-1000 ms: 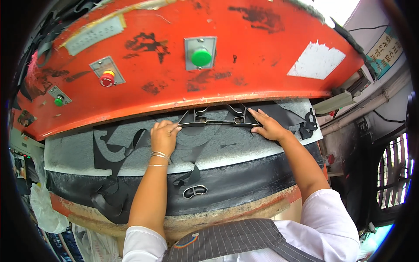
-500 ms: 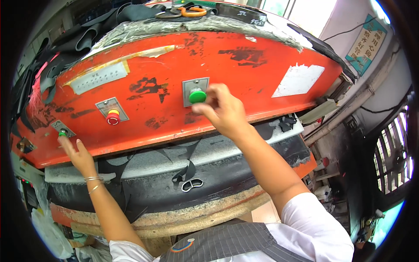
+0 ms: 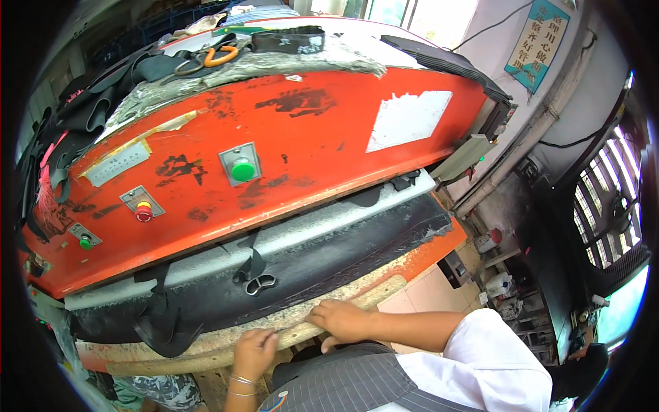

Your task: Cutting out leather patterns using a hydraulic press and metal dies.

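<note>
Both my hands are down at the worn wooden front edge (image 3: 357, 301) of a red press (image 3: 322, 147). My right hand (image 3: 341, 320) lies over this edge, its fingers bent on top and its thumb on the near side. To its left, my left hand (image 3: 254, 351) is closed with curled fingers beside the same edge, and nothing shows in it. Beyond them, a small two-lobed metal cutting die (image 3: 261, 284) sits on a black sheet (image 3: 329, 257). Black scraps (image 3: 168, 329) hang over the sheet's front at the left.
The red panel carries a large green push button (image 3: 242, 169), a red stop button (image 3: 143, 211) and a smaller green button (image 3: 86, 242). A pale pad (image 3: 309, 230) runs beneath it. Orange-handled scissors (image 3: 221, 56) and black material (image 3: 154, 67) lie on top.
Both hands have come away from the green buttons, down to the wooden front edge. The view has swung to the right. Black scraps at the left now hang farther forward.
</note>
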A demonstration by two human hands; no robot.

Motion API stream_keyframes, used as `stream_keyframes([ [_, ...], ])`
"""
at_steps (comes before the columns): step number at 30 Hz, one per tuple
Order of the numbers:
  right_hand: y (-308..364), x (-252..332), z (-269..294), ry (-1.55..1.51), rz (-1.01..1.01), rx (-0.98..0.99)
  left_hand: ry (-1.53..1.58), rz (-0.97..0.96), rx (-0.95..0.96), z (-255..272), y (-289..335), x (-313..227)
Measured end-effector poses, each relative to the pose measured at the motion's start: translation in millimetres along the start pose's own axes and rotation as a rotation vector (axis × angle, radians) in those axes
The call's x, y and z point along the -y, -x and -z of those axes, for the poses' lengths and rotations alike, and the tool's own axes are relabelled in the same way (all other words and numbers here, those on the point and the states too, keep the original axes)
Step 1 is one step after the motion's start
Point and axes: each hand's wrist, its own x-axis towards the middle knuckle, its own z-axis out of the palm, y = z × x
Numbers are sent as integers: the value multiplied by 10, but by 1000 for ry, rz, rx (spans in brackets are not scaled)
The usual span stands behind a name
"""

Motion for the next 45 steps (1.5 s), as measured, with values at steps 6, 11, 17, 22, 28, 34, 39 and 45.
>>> stream_keyframes([
  [6,59,-78,-248,90,-124,-205,-263,-40,-165,-385,7,-263],
  [11,39,-247,-209,79,-65,-237,-286,65,-152,-410,-146,-343],
  [17,-38,-801,485,-238,-2,103,-307,239,445,66,-925,-447],
  [22,-163,-2353,1086,24,-198,-343,-182,-39,35,-48,-2286,-357],
  [28,1147,-3369,1189,340,-642,-311,-522,-105,-309,-432,-3304,257],
  [34,1571,-3181,1288,440,-700,-558,-380,99,-164,-520,-3603,461],
  [39,1235,-2424,1145,-14,-276,-555,213,-129,-469,-718,-3173,385],
  [45,736,-1774,746,-530,-23,-204,407,14,-621,-731,-2033,-202],
])
